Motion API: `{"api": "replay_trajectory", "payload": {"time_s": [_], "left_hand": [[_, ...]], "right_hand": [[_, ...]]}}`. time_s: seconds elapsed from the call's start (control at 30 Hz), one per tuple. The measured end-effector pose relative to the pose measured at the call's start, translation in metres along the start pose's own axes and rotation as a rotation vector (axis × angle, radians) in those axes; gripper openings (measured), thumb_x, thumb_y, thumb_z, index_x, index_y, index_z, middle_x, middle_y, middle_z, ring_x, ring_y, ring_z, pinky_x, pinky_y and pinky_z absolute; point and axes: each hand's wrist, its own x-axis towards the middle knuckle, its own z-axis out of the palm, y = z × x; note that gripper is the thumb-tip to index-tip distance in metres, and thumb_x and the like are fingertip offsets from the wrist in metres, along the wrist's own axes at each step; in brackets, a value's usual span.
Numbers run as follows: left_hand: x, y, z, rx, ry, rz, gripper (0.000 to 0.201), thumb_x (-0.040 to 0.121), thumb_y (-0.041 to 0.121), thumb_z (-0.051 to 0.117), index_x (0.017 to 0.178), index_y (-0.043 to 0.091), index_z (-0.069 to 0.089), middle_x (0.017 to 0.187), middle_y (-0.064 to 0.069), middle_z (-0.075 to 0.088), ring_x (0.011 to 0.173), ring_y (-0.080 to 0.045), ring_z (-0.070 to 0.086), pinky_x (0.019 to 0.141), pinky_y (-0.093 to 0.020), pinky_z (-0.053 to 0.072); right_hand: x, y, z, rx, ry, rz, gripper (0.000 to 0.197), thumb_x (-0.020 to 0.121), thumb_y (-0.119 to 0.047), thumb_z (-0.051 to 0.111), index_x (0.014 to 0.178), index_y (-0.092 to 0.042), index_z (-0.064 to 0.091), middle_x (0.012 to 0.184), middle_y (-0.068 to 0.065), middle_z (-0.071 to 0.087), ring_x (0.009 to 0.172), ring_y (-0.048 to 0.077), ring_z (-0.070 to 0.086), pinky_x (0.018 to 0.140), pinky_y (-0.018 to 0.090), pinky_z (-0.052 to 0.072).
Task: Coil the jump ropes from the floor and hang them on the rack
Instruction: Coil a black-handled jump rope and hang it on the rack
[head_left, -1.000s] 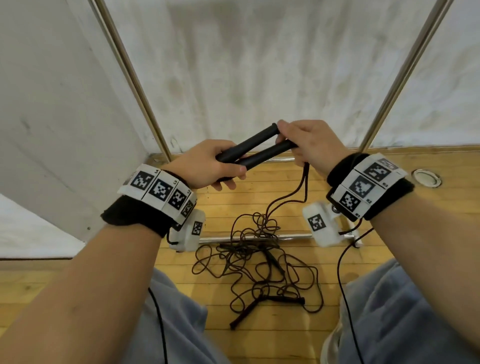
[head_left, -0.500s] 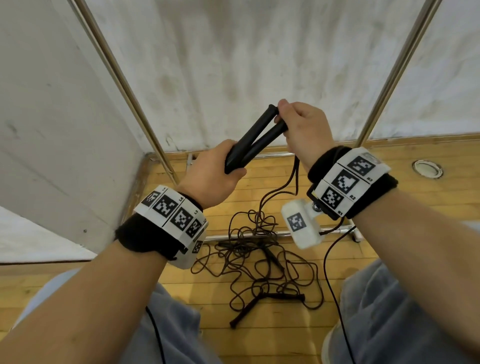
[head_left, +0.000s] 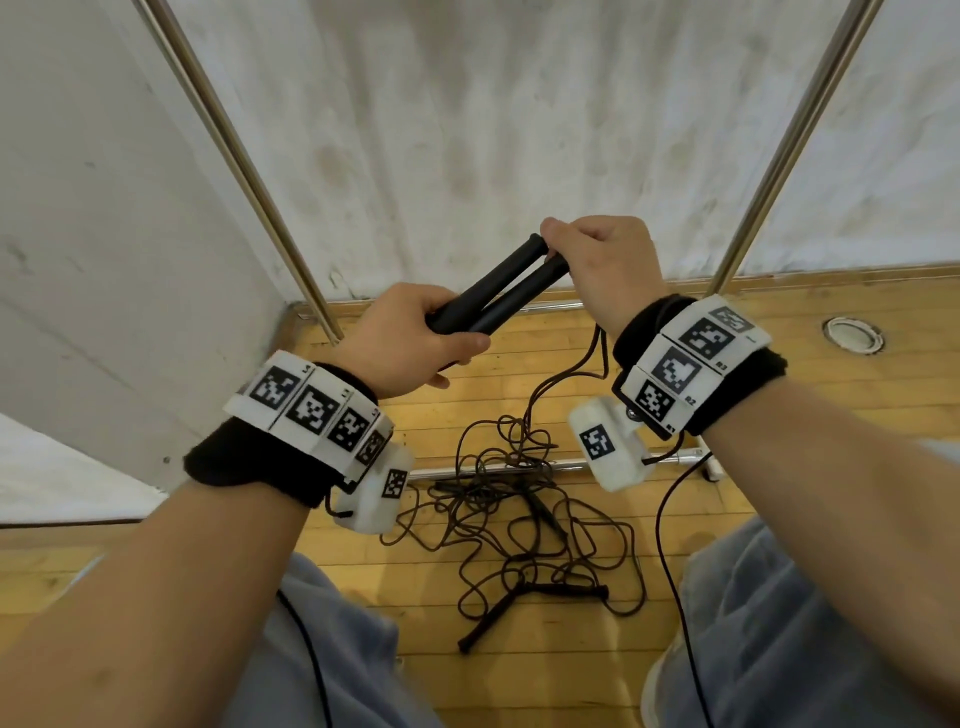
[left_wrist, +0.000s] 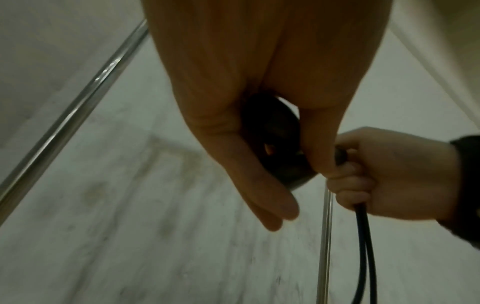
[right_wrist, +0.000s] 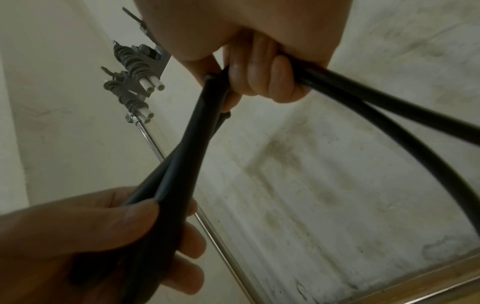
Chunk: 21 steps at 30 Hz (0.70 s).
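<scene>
Two black jump rope handles (head_left: 498, 291) lie side by side, tilted up to the right. My left hand (head_left: 410, 343) holds their near ends between thumb and fingers. My right hand (head_left: 602, 265) grips their far ends, where the cords (head_left: 561, 379) leave. The cords drop from it into a tangled pile of rope (head_left: 519, 499) on the wooden floor. In the right wrist view my right hand (right_wrist: 254, 61) curls round the handles (right_wrist: 187, 148) and both cords (right_wrist: 389, 107). The left wrist view shows my left hand (left_wrist: 259, 144) round the handle ends (left_wrist: 275, 144).
Two more black handles (head_left: 566, 590) lie in the pile near my knees. The rack's metal posts (head_left: 249, 176) (head_left: 779, 156) rise on either side against the white wall, with its bottom bar (head_left: 493, 470) across the floor. Grey hooks (right_wrist: 132, 78) show high on the rack.
Both hands keep their hold on the handles. The pair has tilted more steeply upward and my right hand has risen a little, with the cords lifted along.
</scene>
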Motion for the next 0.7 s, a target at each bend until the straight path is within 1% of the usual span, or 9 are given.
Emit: {"api": "replay_trajectory", "payload": {"time_s": [0.1, 0.17, 0.23, 0.37, 0.43, 0.5, 0.53, 0.6, 0.7], "left_hand": [[-0.004, 0.002, -0.001, -0.022, -0.047, 0.019, 0.014, 0.089, 0.020, 0.066, 0.101, 0.021, 0.060, 0.089, -0.005, 0.070, 0.073, -0.010, 0.069, 0.054, -0.023, 0.055], [-0.007, 0.003, 0.003, 0.023, -0.027, 0.086, 0.015, 0.092, 0.021, 0.060, 0.105, 0.022, 0.054, 0.086, -0.001, 0.068, 0.064, -0.008, 0.066, 0.049, -0.022, 0.052], [-0.008, 0.005, 0.005, 0.021, -0.013, 0.127, 0.015, 0.092, 0.021, 0.060, 0.103, 0.026, 0.052, 0.080, 0.002, 0.067, 0.058, -0.008, 0.063, 0.045, -0.022, 0.049], [-0.006, 0.006, -0.002, -0.029, -0.027, 0.045, 0.025, 0.079, 0.021, 0.076, 0.097, 0.021, 0.059, 0.065, 0.002, 0.064, 0.052, -0.011, 0.061, 0.045, -0.023, 0.049], [-0.006, 0.006, -0.004, -0.064, -0.066, 0.003, 0.022, 0.078, 0.018, 0.077, 0.093, 0.017, 0.061, 0.060, 0.003, 0.064, 0.049, -0.008, 0.060, 0.045, -0.020, 0.048], [-0.006, 0.007, -0.005, -0.141, -0.079, 0.004, 0.016, 0.081, 0.016, 0.074, 0.092, 0.014, 0.062, 0.064, 0.003, 0.068, 0.053, -0.008, 0.061, 0.044, -0.019, 0.047], [-0.006, 0.007, -0.006, -0.184, -0.070, 0.012, 0.013, 0.083, 0.015, 0.072, 0.092, 0.012, 0.063, 0.069, 0.002, 0.070, 0.056, -0.009, 0.062, 0.044, -0.020, 0.047], [-0.006, 0.009, -0.006, -0.278, -0.022, 0.031, 0.008, 0.087, 0.014, 0.067, 0.092, 0.011, 0.061, 0.074, 0.000, 0.070, 0.058, -0.010, 0.062, 0.044, -0.020, 0.047], [-0.003, 0.012, -0.009, -0.564, 0.115, 0.023, 0.006, 0.093, 0.012, 0.059, 0.098, 0.010, 0.056, 0.075, -0.001, 0.067, 0.062, -0.013, 0.062, 0.044, -0.020, 0.046]], "right_hand": [[0.000, -0.002, 0.001, 0.079, -0.029, 0.062, 0.036, 0.089, -0.033, 0.057, 0.056, -0.019, 0.061, 0.050, -0.004, 0.031, 0.042, 0.007, 0.031, 0.047, 0.015, 0.033], [0.003, -0.003, -0.001, 0.194, -0.049, 0.112, 0.037, 0.089, -0.033, 0.058, 0.054, -0.021, 0.062, 0.050, -0.004, 0.030, 0.040, 0.009, 0.028, 0.045, 0.021, 0.028], [0.005, -0.004, -0.003, 0.299, -0.064, 0.145, 0.040, 0.088, -0.034, 0.059, 0.051, -0.020, 0.063, 0.053, -0.001, 0.031, 0.040, 0.010, 0.026, 0.043, 0.024, 0.025], [0.005, -0.002, -0.002, 0.402, -0.090, 0.164, 0.041, 0.087, -0.036, 0.059, 0.049, -0.020, 0.065, 0.058, 0.004, 0.032, 0.041, 0.011, 0.024, 0.042, 0.024, 0.023], [0.004, 0.000, -0.001, 0.439, -0.096, 0.169, 0.039, 0.089, -0.034, 0.059, 0.053, -0.020, 0.065, 0.058, 0.003, 0.032, 0.042, 0.011, 0.022, 0.041, 0.024, 0.022], [0.004, 0.000, -0.002, 0.520, -0.098, 0.168, 0.032, 0.091, -0.033, 0.058, 0.063, -0.017, 0.062, 0.052, -0.003, 0.032, 0.042, 0.011, 0.022, 0.041, 0.023, 0.023], [0.005, 0.000, -0.003, 0.557, -0.104, 0.156, 0.028, 0.091, -0.033, 0.057, 0.069, -0.016, 0.059, 0.050, -0.005, 0.035, 0.043, 0.011, 0.025, 0.041, 0.023, 0.025], [0.006, 0.002, -0.005, 0.557, -0.122, 0.121, 0.024, 0.090, -0.036, 0.057, 0.078, -0.015, 0.058, 0.054, -0.003, 0.048, 0.045, 0.012, 0.037, 0.044, 0.023, 0.034], [0.001, 0.007, 0.002, 0.344, -0.161, 0.034, 0.019, 0.091, -0.029, 0.055, 0.082, -0.015, 0.064, 0.060, -0.002, 0.058, 0.053, 0.013, 0.052, 0.057, 0.027, 0.047]]}}
